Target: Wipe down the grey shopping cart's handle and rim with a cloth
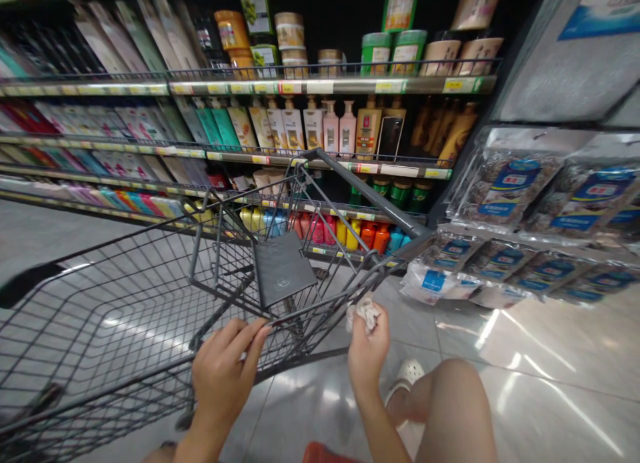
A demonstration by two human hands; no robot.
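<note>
A dark grey wire shopping cart (135,296) stands in front of me, with its push handle (370,189) at the far right end. My left hand (225,363) is closed at the cart's near top rim, thumb and fingers pinched together on it. A flat grey child-seat panel (283,269) lies just beyond those fingers. In my right hand (369,353) is a crumpled whitish cloth or tissue (367,314), gripped between thumb and fingers. That hand is beside the handle end of the cart; whether the cloth touches the frame I cannot tell.
Store shelves (300,86) with bottles and tubs run behind the cart. Packaged scouring pads (505,189) hang at the right. Below are my leg (457,409), a white clog (410,373) and a red object (325,453) at the bottom edge, on a shiny tiled floor (560,383).
</note>
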